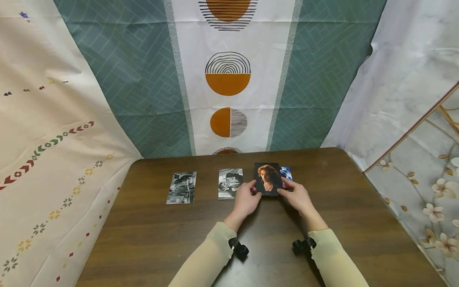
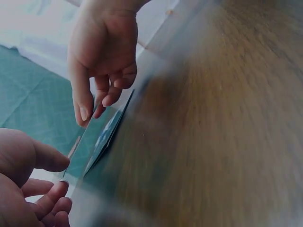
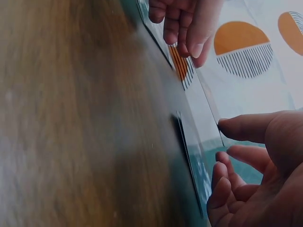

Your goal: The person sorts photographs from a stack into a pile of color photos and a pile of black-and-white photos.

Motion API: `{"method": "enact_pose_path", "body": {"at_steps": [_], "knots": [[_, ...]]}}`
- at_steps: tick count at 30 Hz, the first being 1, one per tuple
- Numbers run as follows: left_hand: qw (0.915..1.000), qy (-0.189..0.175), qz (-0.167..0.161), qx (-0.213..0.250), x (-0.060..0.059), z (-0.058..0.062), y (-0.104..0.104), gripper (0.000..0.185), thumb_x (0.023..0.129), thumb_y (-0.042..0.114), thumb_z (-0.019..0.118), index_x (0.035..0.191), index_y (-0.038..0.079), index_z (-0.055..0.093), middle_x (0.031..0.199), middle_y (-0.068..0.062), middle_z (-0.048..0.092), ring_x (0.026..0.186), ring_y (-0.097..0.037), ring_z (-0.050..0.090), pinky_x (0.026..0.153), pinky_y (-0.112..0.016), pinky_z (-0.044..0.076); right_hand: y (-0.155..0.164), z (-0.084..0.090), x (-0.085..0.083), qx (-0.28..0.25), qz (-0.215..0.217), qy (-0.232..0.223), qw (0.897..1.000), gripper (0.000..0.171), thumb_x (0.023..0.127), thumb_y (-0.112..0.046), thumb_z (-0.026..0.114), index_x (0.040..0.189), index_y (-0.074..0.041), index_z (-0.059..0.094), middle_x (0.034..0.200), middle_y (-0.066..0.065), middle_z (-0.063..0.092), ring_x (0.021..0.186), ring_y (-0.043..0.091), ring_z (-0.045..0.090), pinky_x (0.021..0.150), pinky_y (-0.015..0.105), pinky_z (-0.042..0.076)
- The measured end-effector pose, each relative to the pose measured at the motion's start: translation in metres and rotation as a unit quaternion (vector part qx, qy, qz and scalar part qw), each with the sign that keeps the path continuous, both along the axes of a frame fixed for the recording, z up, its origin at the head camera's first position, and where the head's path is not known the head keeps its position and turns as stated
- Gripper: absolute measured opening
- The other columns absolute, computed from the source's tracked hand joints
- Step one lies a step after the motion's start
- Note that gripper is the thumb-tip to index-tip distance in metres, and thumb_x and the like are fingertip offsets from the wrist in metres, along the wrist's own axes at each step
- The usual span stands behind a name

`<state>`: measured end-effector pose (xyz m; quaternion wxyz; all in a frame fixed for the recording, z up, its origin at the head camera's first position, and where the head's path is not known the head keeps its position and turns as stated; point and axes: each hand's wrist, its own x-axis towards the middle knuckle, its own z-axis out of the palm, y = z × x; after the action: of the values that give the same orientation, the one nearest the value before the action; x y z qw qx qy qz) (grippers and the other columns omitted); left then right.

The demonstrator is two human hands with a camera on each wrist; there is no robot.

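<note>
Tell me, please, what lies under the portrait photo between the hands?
Under the portrait photo lies another card; only its blue right edge shows past the portrait. Its picture is covered, and whether more cards lie beneath cannot be seen.

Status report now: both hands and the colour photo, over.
Left hand and right hand at the colour photo, grip unclear. It overlaps a blue photo. Nothing in the way.

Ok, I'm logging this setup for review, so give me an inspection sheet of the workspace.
Surface: dark wood table, bare in front.
Job's things: colour portrait photo over a blue photo.
Clutter: two black-and-white photos lying flat to the left.
Grippers: left hand and right hand at the portrait's edges; grip cannot be told.
Cables: nothing seen.
Surroundings: patterned cloth backdrops on all sides.
</note>
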<state>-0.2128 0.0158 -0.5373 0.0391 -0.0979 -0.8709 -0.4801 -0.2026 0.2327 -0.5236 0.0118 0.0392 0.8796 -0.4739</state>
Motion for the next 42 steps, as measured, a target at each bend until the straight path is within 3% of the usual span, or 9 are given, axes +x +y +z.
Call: {"method": "enact_pose_path", "body": {"at_steps": [8, 12, 15, 22, 31, 42], "knots": [[0.9999, -0.005, 0.009, -0.013, -0.002, 0.001, 0.021, 0.052, 0.091, 0.008, 0.079, 0.140, -0.003, 0.067, 0.096, -0.003, 0.063, 0.093, -0.021, 0.057, 0.087, -0.036, 0.049, 0.011, 0.001, 0.002, 0.010, -0.017, -0.006, 1.000, 0.062, 0.101, -0.022, 0.075, 0.158, -0.007, 0.054, 0.130, 0.023, 0.067, 0.125, 0.040, 0.059, 0.100, 0.051, 0.045], [0.9995, -0.012, 0.007, -0.029, -0.001, 0.001, 0.031, 0.051, 0.091, 0.009, 0.079, 0.139, -0.003, 0.068, 0.095, -0.001, 0.062, 0.100, -0.026, 0.059, 0.091, -0.038, 0.049, 0.019, -0.002, 0.002, 0.016, -0.024, -0.001, 1.000, 0.061, 0.101, -0.020, 0.074, 0.157, -0.005, 0.054, 0.127, 0.022, 0.067, 0.122, 0.040, 0.060, 0.099, 0.050, 0.045], [0.9987, -0.014, 0.013, -0.047, -0.002, 0.000, 0.037, 0.051, 0.090, 0.012, 0.080, 0.138, 0.000, 0.070, 0.094, 0.001, 0.062, 0.101, -0.026, 0.059, 0.090, -0.036, 0.050, 0.024, -0.005, 0.001, 0.022, -0.028, 0.000, 0.999, 0.059, 0.101, -0.019, 0.073, 0.156, -0.005, 0.055, 0.127, 0.022, 0.067, 0.121, 0.039, 0.061, 0.099, 0.050, 0.045], [0.9976, -0.037, 0.023, -0.054, 0.000, 0.001, 0.049, 0.054, 0.089, 0.017, 0.082, 0.139, 0.002, 0.070, 0.093, 0.004, 0.060, 0.099, -0.024, 0.057, 0.084, -0.034, 0.049, 0.031, -0.007, -0.001, 0.021, -0.034, -0.012, 0.999, 0.057, 0.106, -0.023, 0.067, 0.158, -0.005, 0.052, 0.141, 0.029, 0.062, 0.135, 0.046, 0.053, 0.113, 0.061, 0.038], [0.9921, -0.062, 0.032, -0.104, -0.002, 0.003, 0.059, 0.056, 0.088, 0.019, 0.083, 0.141, 0.006, 0.070, 0.101, -0.002, 0.063, 0.101, -0.025, 0.055, 0.084, -0.038, 0.049, 0.029, -0.010, -0.004, 0.042, -0.053, -0.021, 0.997, 0.057, 0.107, -0.025, 0.065, 0.159, -0.006, 0.052, 0.143, 0.028, 0.061, 0.138, 0.047, 0.051, 0.114, 0.062, 0.037], [0.9863, -0.065, 0.037, -0.147, -0.002, 0.008, 0.064, 0.056, 0.085, 0.017, 0.081, 0.140, 0.009, 0.073, 0.123, -0.013, 0.067, 0.112, -0.032, 0.057, 0.097, -0.045, 0.049, 0.031, -0.012, -0.005, 0.063, -0.064, -0.016, 0.996, 0.055, 0.106, -0.027, 0.065, 0.155, -0.005, 0.056, 0.138, 0.027, 0.063, 0.136, 0.049, 0.051, 0.112, 0.062, 0.038]]}}
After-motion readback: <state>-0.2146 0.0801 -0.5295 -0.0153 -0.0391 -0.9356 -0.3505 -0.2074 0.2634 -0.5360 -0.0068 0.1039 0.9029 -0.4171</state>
